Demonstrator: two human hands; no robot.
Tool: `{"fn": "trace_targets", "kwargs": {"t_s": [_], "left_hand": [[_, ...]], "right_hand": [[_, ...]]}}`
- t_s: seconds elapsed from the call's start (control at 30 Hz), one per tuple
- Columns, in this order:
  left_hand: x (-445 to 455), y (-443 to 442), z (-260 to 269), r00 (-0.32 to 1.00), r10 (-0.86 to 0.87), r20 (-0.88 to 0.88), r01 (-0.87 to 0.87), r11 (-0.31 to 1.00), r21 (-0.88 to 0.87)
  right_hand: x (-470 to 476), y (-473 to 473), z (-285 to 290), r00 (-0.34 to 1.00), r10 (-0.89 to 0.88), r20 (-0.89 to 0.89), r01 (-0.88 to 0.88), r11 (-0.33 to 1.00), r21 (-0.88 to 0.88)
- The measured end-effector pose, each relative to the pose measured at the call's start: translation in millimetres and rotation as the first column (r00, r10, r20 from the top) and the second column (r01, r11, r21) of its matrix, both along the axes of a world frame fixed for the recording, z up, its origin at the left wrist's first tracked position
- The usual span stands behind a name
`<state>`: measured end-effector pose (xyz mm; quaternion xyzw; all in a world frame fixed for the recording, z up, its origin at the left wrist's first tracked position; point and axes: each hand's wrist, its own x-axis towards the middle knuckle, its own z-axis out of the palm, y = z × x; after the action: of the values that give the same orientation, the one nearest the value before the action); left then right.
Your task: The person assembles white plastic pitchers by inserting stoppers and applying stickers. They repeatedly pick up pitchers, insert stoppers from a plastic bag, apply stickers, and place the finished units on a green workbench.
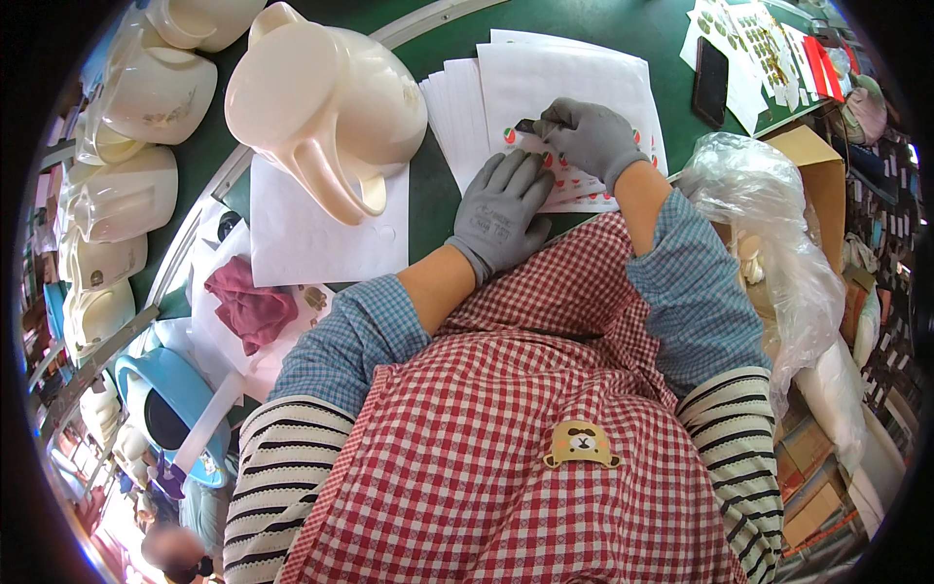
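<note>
My left hand (501, 212), in a grey glove with writing on its back, lies palm down at the lower edge of a stack of white sticker sheets (569, 80), fingers spread. Small red-and-green round stickers (560, 184) show on the top sheet. Over that sheet my gloved right hand (589, 135) pinches a small dark piece (525, 126); its exact kind is unclear. Left of the stack, a cream ceramic pitcher (387, 95) rests with its flat round base facing up and its handle toward me. Beneath it is a white sheet (328, 241).
Cream pitchers (139, 190) line the left side. A maroon cloth (252, 303) and a light-blue basin (175, 394) are nearer. At right lie a black phone (710, 82), decal sheets (762, 51) and clear plastic (766, 190) over a cardboard box (821, 175). A person (175, 544) is at lower left.
</note>
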<state>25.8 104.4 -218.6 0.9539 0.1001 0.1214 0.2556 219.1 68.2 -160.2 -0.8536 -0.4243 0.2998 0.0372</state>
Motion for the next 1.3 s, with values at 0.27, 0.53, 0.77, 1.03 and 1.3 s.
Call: {"fn": "trace_targets", "kwargs": {"t_s": [0.27, 0.53, 0.77, 1.03, 1.3], "left_hand": [[-1.0, -1.6, -3.5, 0.999, 0.014, 0.05, -0.013, 1.0, -0.024], [0.5, -2.4, -5.7, 0.995, 0.012, 0.096, -0.014, 1.0, 0.026], [-94.1, 0.2, 14.9, 0.866, 0.323, 0.383, -0.084, 0.847, -0.525], [-107.1, 98.0, 80.7, 0.855, 0.518, -0.034, -0.483, 0.772, -0.413], [-56.4, 39.9, 244.4, 0.999, 0.014, 0.032, 0.018, 0.572, -0.82]], "right_hand": [[-33.3, 16.9, -1.8, 0.947, 0.119, 0.298, -0.083, 0.988, -0.13], [-51.5, -37.3, 28.1, 0.947, -0.32, -0.03, 0.31, 0.885, 0.346], [-53.9, -140.3, 53.5, 0.705, -0.449, -0.549, 0.707, 0.498, 0.502], [-98.0, -172.4, 88.9, 0.518, -0.297, -0.802, 0.835, 0.381, 0.398], [-115.3, -218.6, 156.7, 0.623, -0.379, -0.684, 0.762, 0.492, 0.421]]}}
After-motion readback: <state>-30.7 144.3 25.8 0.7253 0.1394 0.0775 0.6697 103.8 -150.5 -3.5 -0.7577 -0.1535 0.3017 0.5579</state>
